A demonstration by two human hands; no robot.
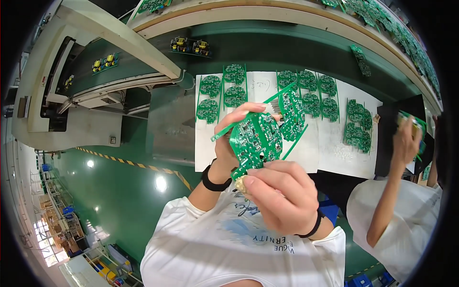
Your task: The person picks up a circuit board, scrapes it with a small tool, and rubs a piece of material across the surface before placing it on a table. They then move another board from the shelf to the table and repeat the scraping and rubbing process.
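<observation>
My left hand (224, 149) is wrapped round the left edge of a green circuit board (256, 136), dense with small soldered parts, and holds it up tilted before my chest. Just beyond it is a second green board section (291, 112) with a narrow rail; I cannot tell whether the two are joined. My right hand (287, 193) is closed in a pinch at the near lower corner of the board. Between its thumb and fingers shows a small yellowish, crumpled lump (241, 184), touching or very close to the board edge. Its kind is unclear.
White paper (301, 158) on the bench bears several board panels, one (358, 125) at the right. Behind runs a dark green conveyor (267, 45) carrying boards with yellow parts (191, 46). A machine frame (119, 36) stands left. A co-worker's hand (406, 143) holds a board at right.
</observation>
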